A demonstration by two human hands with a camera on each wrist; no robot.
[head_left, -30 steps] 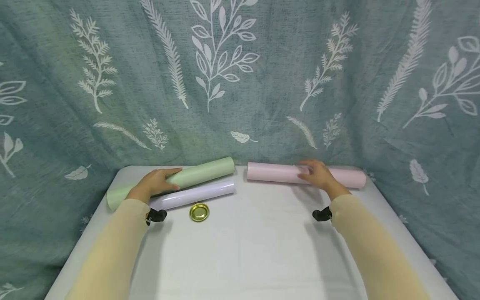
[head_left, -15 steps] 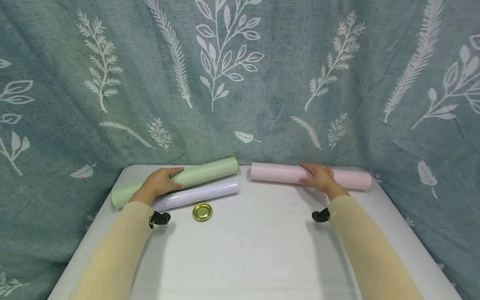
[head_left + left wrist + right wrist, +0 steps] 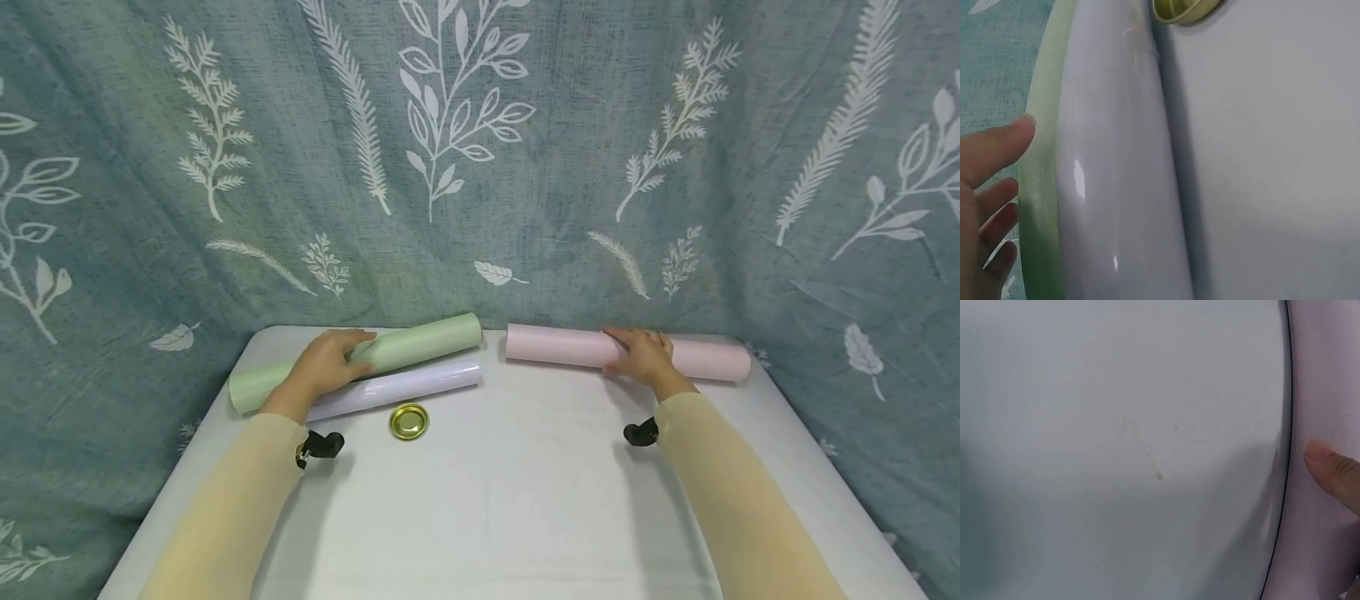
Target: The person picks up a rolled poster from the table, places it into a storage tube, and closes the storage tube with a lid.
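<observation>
My left hand (image 3: 324,367) grips a light green roll (image 3: 431,337) that lies slanted near the table's back edge. Its thumb is on the near side, with the fingers over the far side. In the left wrist view, the thumb overlaps the green roll (image 3: 1044,150), and the other fingertips show past its far edge. A glossy lavender roll (image 3: 420,384) lies just in front of it. At the back right, my right hand (image 3: 643,357) holds a pink roll (image 3: 555,344) around its middle. The right wrist view shows the thumb (image 3: 1332,469) laid on the pink surface.
A small round gold-coloured dish (image 3: 408,422) sits in front of the lavender roll. The rolls lie on a white table (image 3: 487,508), and a green leaf-patterned curtain (image 3: 555,167) hangs close behind and at both sides. Small brownish marks (image 3: 1159,476) spot the white surface.
The head view has shifted slightly, so everything appears a little further right. My right hand's fingers have settled closer round the pink roll. The left hand stays on the green roll.
</observation>
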